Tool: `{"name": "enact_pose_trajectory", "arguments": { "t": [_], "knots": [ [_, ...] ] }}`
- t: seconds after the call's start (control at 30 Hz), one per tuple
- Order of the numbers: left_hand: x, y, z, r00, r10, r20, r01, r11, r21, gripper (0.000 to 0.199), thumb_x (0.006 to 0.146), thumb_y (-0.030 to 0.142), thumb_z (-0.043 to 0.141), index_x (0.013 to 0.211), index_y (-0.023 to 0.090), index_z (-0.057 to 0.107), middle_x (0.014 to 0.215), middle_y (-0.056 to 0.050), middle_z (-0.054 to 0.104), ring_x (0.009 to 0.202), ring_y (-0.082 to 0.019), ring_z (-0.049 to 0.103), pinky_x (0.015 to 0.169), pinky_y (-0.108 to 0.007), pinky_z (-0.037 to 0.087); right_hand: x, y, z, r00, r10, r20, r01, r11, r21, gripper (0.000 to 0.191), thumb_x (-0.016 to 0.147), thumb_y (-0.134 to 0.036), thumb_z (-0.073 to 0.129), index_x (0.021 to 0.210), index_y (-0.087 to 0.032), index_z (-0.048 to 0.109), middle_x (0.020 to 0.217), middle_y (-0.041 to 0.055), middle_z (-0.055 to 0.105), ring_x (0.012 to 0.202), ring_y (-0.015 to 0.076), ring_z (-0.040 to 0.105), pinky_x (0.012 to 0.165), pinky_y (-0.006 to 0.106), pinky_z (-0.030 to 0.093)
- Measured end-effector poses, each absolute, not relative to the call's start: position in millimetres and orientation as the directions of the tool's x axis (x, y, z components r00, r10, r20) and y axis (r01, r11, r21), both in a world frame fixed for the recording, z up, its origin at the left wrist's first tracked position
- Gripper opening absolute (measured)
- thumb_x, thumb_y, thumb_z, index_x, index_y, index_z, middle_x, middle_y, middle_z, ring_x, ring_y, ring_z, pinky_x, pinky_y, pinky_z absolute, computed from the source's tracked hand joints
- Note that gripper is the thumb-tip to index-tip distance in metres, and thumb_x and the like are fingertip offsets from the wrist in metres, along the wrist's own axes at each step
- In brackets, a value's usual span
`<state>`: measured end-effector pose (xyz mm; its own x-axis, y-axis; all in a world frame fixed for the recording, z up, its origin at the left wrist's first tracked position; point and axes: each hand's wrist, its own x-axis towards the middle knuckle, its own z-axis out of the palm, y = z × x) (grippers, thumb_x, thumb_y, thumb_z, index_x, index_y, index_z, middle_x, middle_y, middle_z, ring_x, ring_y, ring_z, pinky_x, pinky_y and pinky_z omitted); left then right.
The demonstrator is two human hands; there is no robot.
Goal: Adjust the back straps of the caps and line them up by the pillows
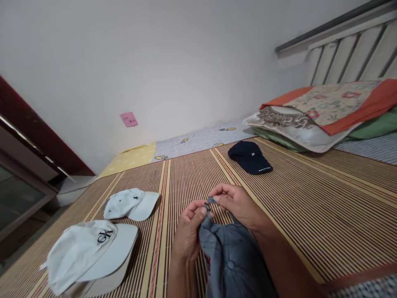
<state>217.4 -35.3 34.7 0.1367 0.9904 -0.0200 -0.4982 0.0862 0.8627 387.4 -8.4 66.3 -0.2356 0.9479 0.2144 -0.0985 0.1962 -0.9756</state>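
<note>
A grey-blue baseball cap (235,256) hangs from my two hands at the bottom centre, its back strap toward the wall. My left hand (189,227) pinches the strap side with the small dark buckle between thumb and fingers. Just to the right, my right hand (237,203) pinches the loose end of the strap. The fingertips of both hands are close together. Part of the cap runs out of view at the bottom edge, and its brim is hidden.
Left on the striped bamboo mat (182,178) lie a pale cap (124,205) and white caps (83,252), seemingly stacked. A navy cap (246,155) lies farther back. Pillows (322,111) are piled at the right by the radiator (353,54). A pink note (128,119) is on the wall.
</note>
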Motion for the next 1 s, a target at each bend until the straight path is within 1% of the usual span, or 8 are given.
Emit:
{"name": "enact_pose_trajectory", "arguments": {
  "t": [0.13,0.23,0.4,0.57,0.73,0.87,1.0],
  "knots": [
    [220.0,-38.9,42.6,0.159,0.987,0.034,-0.462,0.044,0.886,0.029,0.079,0.03,0.085,0.095,0.018,0.063,0.076,-0.002,0.074,0.062,-0.01,0.064,0.061,-0.02,0.048,387.2,-8.0,66.5,-0.224,0.953,0.204,-0.105,0.184,-0.977,0.018,0.079,-0.032,0.067,0.088,-0.017,0.068,0.074,-0.0014,0.061,0.06,0.0102,0.05,0.057,0.025,0.038],
    [221.9,-42.2,49.1,0.149,0.988,0.044,-0.434,0.025,0.901,0.03,0.079,0.03,0.085,0.092,0.019,0.06,0.076,-0.002,0.074,0.064,-0.011,0.066,0.063,-0.02,0.049,387.2,-7.9,65.6,-0.23,0.953,0.198,-0.116,0.175,-0.978,0.017,0.078,-0.031,0.067,0.087,-0.017,0.068,0.073,-0.002,0.06,0.058,0.0099,0.048,0.055,0.025,0.037],
    [223.5,-45.0,51.6,0.112,0.992,0.062,-0.408,-0.011,0.913,0.027,0.082,0.03,0.083,0.09,0.019,0.059,0.077,-0.002,0.075,0.069,-0.012,0.069,0.065,-0.019,0.049,387.4,-8.8,66.0,-0.278,0.943,0.182,-0.14,0.147,-0.979,0.016,0.078,-0.031,0.07,0.086,-0.018,0.069,0.072,-0.0023,0.06,0.057,0.0098,0.048,0.055,0.026,0.036],
    [222.6,-44.5,48.6,0.111,0.991,0.081,-0.408,-0.029,0.912,0.027,0.082,0.032,0.082,0.089,0.018,0.06,0.076,-0.001,0.075,0.066,-0.011,0.067,0.063,-0.019,0.048,386.9,-10.5,68.3,-0.312,0.939,0.146,-0.164,0.098,-0.982,0.018,0.076,-0.032,0.072,0.087,-0.018,0.069,0.07,-0.0018,0.062,0.056,0.0101,0.051,0.054,0.025,0.035],
    [222.9,-44.1,49.9,0.097,0.992,0.079,-0.402,-0.034,0.915,0.026,0.082,0.031,0.082,0.089,0.017,0.061,0.074,0.0,0.073,0.06,-0.008,0.062,0.059,-0.017,0.045,386.2,-12.1,69.1,-0.343,0.93,0.132,-0.226,0.055,-0.973,0.017,0.076,-0.031,0.072,0.086,-0.018,0.068,0.069,-0.0025,0.063,0.058,0.0103,0.056,0.058,0.026,0.04],
    [224.1,-44.1,51.8,0.102,0.991,0.088,-0.424,-0.037,0.905,0.027,0.082,0.031,0.082,0.089,0.018,0.06,0.072,0.0,0.073,0.06,-0.009,0.063,0.061,-0.019,0.046,386.4,-13.0,67.5,-0.358,0.924,0.132,-0.243,0.044,-0.969,0.019,0.075,-0.032,0.073,0.086,-0.018,0.068,0.07,-0.0027,0.062,0.058,0.0102,0.054,0.059,0.027,0.042],
    [224.1,-44.6,52.1,0.096,0.993,0.073,-0.405,-0.028,0.914,0.028,0.08,0.034,0.084,0.088,0.018,0.061,0.073,0.0,0.072,0.06,-0.01,0.062,0.059,-0.018,0.045,387.1,-12.6,65.9,-0.364,0.924,0.118,-0.247,0.027,-0.969,0.019,0.076,-0.032,0.073,0.087,-0.018,0.068,0.064,-0.0037,0.06,0.058,0.0108,0.051,0.06,0.028,0.043]
  ]
}}
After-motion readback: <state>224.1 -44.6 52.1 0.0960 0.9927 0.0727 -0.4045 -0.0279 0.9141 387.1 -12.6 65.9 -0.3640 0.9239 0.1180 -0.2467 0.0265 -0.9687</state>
